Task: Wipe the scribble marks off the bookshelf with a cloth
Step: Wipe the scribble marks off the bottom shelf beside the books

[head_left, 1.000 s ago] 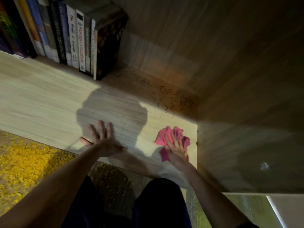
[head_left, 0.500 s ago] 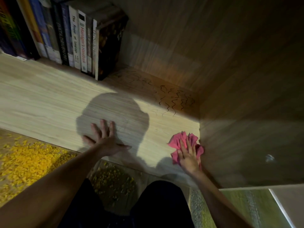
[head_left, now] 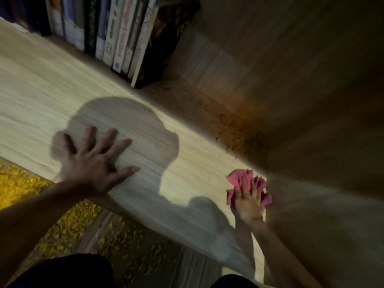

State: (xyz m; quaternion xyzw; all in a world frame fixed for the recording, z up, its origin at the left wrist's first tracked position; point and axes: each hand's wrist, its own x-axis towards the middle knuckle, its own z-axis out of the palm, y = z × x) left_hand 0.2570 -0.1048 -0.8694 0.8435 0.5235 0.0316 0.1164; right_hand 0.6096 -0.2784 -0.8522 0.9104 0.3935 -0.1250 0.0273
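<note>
my right hand (head_left: 247, 201) has straight fingers pressing the crumpled pink cloth (head_left: 239, 179) flat in the shelf's front right corner, left hand (head_left: 91, 161) spread flat bracing. black squiggly scribble marks (head_left: 232, 140) sit further back, so next I'd push the cloth up into them

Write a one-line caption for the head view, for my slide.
Right hand presses a pink cloth on the shelf, short of the scribble marks; left hand rests flat.

dim light, yellow-flecked floor (head_left: 20, 183) below
</note>
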